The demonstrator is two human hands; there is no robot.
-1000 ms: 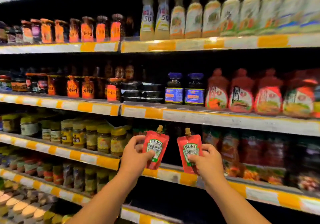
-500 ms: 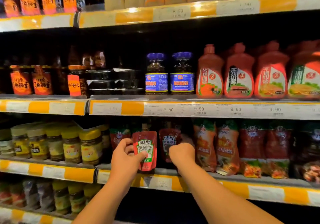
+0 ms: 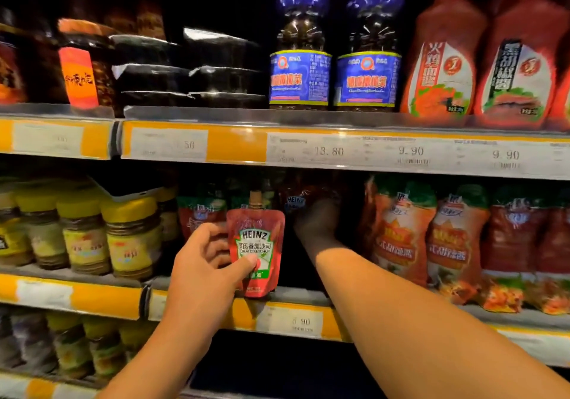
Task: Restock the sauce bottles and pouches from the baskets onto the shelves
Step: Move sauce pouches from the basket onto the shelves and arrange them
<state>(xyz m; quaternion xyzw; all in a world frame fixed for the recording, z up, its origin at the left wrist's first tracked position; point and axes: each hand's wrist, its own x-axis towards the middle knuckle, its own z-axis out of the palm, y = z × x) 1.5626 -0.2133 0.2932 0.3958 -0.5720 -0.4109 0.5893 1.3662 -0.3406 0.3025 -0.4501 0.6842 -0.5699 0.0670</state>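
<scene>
While head view shows both arms at the pouch shelf (image 3: pixel 296 298): stocking under way.
Left hand (image 3: pixel 206 262): grasps Heinz ketchup pouch (image 3: pixel 257 250), upright at the shelf front edge.
Right hand (image 3: pixel 317 222): deep in shadow by a second Heinz pouch (image 3: pixel 295 202); grip cannot be told.
Handling: judged light, soft, slick film; hold by the side edges.
Shelf contents: red pouches (image 3: pixel 401 232) right, yellow-lidded jars (image 3: pixel 132 235) left.

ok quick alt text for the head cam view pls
A left hand holds a red Heinz ketchup pouch upright at a shelf edge while the right hand reaches deep into the dark shelf, beside orange sauce pouches.
</scene>
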